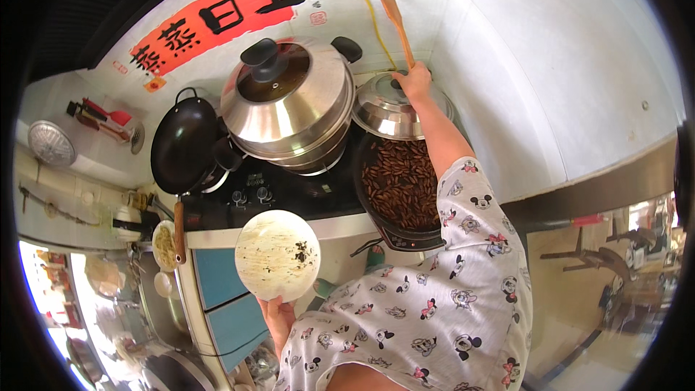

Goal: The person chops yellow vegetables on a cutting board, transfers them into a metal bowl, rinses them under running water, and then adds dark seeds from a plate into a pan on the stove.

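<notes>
In my left hand [278, 312] is a round plate [271, 252], held by its near rim, with oily streaks and a patch of dark bits on it. My right hand [417, 82] reaches to the far right of the stove, gripping a wooden spatula [400, 27] whose blade points up and away. The same hand is also on the knob of a steel lid [383, 111]. This lid lies over the far part of a dark pan [365, 195]. Small, elongated brown food pieces [399, 184] fill the uncovered near part; my arm hides its right side.
A large lidded steel steamer pot [293, 114] stands on the black glass cooktop [304, 195]. Left of it, a black wok [184, 146] is propped upright, its wooden handle [179, 231] jutting over the counter edge. A bowl of food [164, 244] and a sink [168, 309] are further left.
</notes>
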`<move>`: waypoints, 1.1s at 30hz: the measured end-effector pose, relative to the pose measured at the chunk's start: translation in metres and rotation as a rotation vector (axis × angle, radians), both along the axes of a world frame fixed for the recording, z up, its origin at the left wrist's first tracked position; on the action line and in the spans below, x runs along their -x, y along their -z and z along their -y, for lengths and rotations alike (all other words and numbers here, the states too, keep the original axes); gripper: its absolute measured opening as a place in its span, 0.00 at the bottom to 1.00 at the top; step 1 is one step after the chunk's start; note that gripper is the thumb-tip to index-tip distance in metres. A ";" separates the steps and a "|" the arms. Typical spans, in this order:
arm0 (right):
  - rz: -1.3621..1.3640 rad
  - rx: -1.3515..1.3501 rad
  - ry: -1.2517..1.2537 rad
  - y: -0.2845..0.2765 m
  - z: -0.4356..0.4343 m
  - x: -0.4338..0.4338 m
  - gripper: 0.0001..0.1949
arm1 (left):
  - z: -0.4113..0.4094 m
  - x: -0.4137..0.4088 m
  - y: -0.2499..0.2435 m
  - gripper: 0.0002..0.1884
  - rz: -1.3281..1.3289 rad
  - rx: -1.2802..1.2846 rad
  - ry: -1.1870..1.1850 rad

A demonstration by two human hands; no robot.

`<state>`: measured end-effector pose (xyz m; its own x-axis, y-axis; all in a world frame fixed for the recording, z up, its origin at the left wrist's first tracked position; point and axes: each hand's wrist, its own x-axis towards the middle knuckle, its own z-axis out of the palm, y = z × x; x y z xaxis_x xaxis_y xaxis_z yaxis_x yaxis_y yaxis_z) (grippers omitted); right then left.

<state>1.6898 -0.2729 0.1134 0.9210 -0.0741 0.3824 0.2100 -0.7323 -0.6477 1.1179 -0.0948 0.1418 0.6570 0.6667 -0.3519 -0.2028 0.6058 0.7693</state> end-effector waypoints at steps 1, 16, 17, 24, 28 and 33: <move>0.035 0.072 -0.001 0.004 -0.009 -0.004 0.24 | 0.004 0.007 -0.001 0.37 -0.004 -0.002 -0.052; -0.090 -0.037 -0.930 -0.037 0.011 0.322 0.13 | -0.023 0.055 0.004 0.32 0.004 -0.051 -0.431; -0.217 -0.028 -0.939 -0.036 -0.016 0.352 0.12 | -0.039 0.065 0.002 0.32 -0.010 -0.062 -0.419; -0.258 0.045 -0.918 0.114 -0.182 0.410 0.21 | -0.095 0.144 0.030 0.30 0.043 -0.022 -0.538; 0.040 0.263 -0.836 0.178 -0.256 0.400 0.20 | -0.125 0.203 0.038 0.32 -0.005 -0.045 -0.622; -0.138 0.288 -0.731 0.179 -0.309 0.399 0.19 | -0.179 0.268 0.035 0.34 -0.030 -0.065 -0.728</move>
<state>1.2905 0.0360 -0.0652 0.7388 0.6513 0.1730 0.6332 -0.5831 -0.5090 0.8501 0.0840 0.1068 0.0303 0.9511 -0.3074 -0.5148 0.2785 0.8108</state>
